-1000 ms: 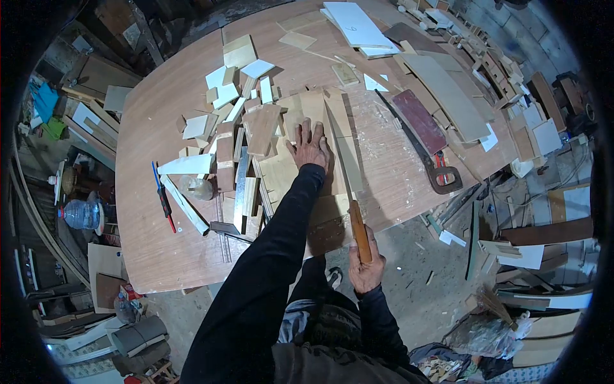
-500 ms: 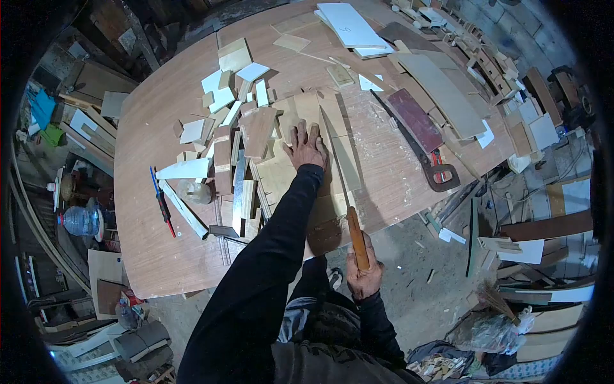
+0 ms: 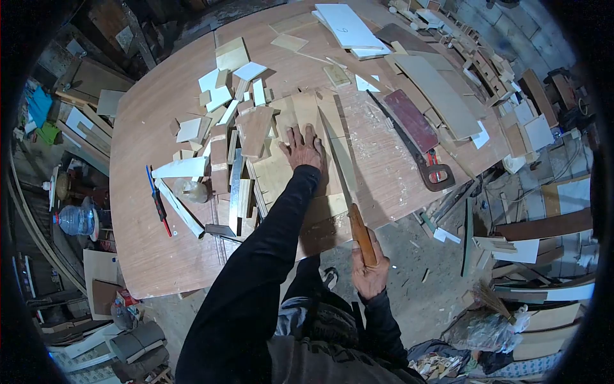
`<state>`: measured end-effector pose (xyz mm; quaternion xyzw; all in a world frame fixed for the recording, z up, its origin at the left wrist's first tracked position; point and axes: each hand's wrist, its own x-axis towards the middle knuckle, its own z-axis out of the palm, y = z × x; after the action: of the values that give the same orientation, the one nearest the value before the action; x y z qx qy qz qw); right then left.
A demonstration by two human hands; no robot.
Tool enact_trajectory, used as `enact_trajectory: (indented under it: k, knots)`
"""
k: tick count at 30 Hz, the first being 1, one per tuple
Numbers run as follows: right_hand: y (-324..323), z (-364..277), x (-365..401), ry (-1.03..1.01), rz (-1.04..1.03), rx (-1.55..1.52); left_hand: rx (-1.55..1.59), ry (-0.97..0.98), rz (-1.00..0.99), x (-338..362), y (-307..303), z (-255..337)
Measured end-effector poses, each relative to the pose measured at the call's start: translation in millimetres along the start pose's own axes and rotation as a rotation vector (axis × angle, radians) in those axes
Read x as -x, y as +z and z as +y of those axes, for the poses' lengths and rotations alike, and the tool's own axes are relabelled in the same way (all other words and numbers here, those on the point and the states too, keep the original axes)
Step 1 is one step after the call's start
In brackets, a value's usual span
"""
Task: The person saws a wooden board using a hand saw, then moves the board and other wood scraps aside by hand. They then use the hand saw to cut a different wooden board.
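- L hand (image 3: 304, 148): open, flat, fingers spread, palm down on pale board (image 3: 281, 171) mid-surface (image 3: 147, 128).
- R hand (image 3: 369, 272): closed round wooden handle of saw (image 3: 355, 221), off the near edge of the surface.
- Saw: blade runs away from the person along the board, just R of L hand, tip past the fingertips; handle sticks out over the near edge.
- Board: lies among other pale boards; near end reaches the surface edge, by the handle.
- Offcuts (image 3: 220, 121): loose pile of small wood pcs, L of and beyond L hand, touching the boards.
- 2nd saw (image 3: 409, 146): dark handle, lies to the R, well apart from R hand; red panel (image 3: 416, 118) on its blade.
- White panel (image 3: 348, 25): far edge.
- Red/blue pen (image 3: 158, 200): L side, apart from the pile.
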<state>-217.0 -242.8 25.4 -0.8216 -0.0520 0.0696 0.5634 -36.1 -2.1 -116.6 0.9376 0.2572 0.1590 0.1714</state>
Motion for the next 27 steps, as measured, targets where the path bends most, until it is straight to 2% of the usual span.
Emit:
enact_trajectory:
  k: [2, 3, 5, 12, 14, 18, 21, 22, 24, 27]
  knots:
    - [-3.4, -8.7, -3.1, -0.147, 0.04, 0.052, 0.007, -0.023, -0.052, 0.5, -0.2, 1.7]
    - [-7.2, -18.6, -5.5, -0.15, 0.037, 0.053, -0.022, -0.035, -0.082, 1.1, -4.6, 5.8]
    - [-14.1, -37.7, -9.7, -0.093, -0.026, 0.137, -0.054, -0.051, -0.105, 1.6, -11.1, 6.6]
    - [-13.6, -29.1, -2.2, -0.015, -0.044, 0.133, -0.001, -0.031, -0.054, 5.2, -6.6, 1.5]
    - [-6.9, -36.1, -6.6, -0.026, -0.029, 0.04, 0.007, -0.005, -0.045, 4.4, -11.7, 3.4]
    - [13.2, -6.5, -8.4, -0.087, 0.002, 0.053, 0.044, 0.032, 0.017, 3.6, 0.5, -5.3]
    - [28.0, 30.0, -1.1, -0.277, 0.109, 0.081, 0.029, -0.019, -0.011, 3.6, -5.3, 0.6]
    - [25.9, 28.7, 0.5, -0.273, 0.11, 0.077, 0.024, -0.017, -0.013, 3.6, -6.2, 2.5]
    - [22.1, 22.0, 3.9, -0.073, 0.018, 0.092, 0.003, -0.039, -0.032, 3.0, -8.7, 3.3]
    - [12.4, 29.2, 29.9, -0.119, 0.027, 0.21, 0.023, -0.046, -0.04, 2.5, -6.0, 3.0]
